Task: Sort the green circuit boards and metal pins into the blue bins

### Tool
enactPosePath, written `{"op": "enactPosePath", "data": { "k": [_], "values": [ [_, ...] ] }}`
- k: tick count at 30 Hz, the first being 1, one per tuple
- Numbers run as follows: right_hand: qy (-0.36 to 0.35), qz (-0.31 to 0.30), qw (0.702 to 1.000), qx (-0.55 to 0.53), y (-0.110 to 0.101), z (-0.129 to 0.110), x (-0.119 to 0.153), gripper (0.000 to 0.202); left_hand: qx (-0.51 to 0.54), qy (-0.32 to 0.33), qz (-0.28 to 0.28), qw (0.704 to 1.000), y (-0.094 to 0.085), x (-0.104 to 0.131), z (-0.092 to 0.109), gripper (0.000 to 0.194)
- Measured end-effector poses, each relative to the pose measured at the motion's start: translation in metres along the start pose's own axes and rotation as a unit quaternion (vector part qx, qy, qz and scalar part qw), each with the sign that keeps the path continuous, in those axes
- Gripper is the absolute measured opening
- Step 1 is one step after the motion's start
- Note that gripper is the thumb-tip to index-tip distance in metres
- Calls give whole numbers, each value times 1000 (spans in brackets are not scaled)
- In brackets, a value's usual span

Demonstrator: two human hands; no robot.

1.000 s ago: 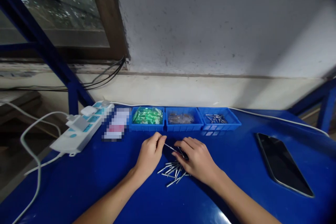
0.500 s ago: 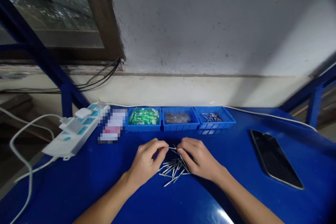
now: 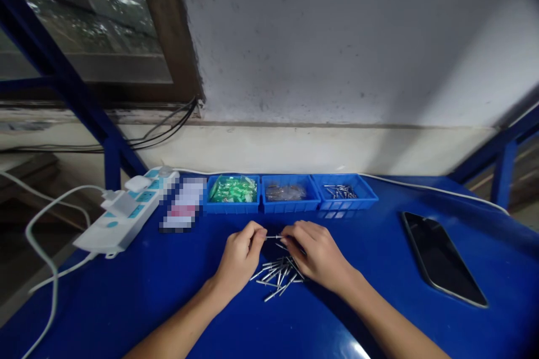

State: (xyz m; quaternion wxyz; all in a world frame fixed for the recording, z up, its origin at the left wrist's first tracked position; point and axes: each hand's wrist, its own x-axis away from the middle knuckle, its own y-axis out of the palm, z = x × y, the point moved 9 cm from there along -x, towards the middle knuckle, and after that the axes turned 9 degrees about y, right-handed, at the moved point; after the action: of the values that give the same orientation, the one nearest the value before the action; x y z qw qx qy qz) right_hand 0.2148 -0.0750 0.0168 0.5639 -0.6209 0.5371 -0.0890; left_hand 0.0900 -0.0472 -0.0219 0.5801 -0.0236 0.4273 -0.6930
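Together, the left hand (image 3: 241,253) and the right hand (image 3: 315,251) pinch a thin metal pin (image 3: 272,236) between them, closed on its opposite ends, just beyond a loose pile of similar pins (image 3: 278,277). Farther past the pile stand three blue trays (image 3: 292,207); a phone (image 3: 444,258) lies well to the pile's right, a white power strip (image 3: 126,224) well to its left.

We are facing a table (image 3: 370,247) with three bins (image 3: 290,205) standing in a row at its back, before a wall (image 3: 337,56). A power strip (image 3: 126,224) is lying to their left, a phone (image 3: 444,258) to the right — and between these two, nearer us, a pile of rivets (image 3: 279,277) is resting by our right hand (image 3: 315,249).
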Motion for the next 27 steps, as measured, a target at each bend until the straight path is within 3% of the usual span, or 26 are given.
{"op": "enactPosePath", "data": {
  "k": [3,6,8,10,13,17,19,22,27],
  "values": [
    [39,85,995,28,-31,27,-1,16,4,44,-58,997,10,-12,7,22],
    [195,215,953,90,-74,84,8,20,-51,128,-121,983,21,-25,17,20],
    [295,231,919,123,-87,116,17,31,-79,163,-164,970,30,-26,18,22],
    [336,200,912,124,-83,131,20,38,-93,174,-181,964,35,-24,16,19],
    [304,125,942,65,-55,116,12,34,-108,163,-184,963,35,-15,11,17],
    [202,-6,979,-15,-4,64,2,27,-125,124,-163,971,26,-10,4,16],
    [155,-42,987,-25,13,43,2,26,-118,95,-130,980,18,-12,1,17],
    [104,-57,993,-25,23,27,4,25,-89,61,-93,990,11,-14,-1,22],
    [62,-39,997,-20,20,22,3,13,-7,38,-98,994,16,-10,2,25]
  ]
}}
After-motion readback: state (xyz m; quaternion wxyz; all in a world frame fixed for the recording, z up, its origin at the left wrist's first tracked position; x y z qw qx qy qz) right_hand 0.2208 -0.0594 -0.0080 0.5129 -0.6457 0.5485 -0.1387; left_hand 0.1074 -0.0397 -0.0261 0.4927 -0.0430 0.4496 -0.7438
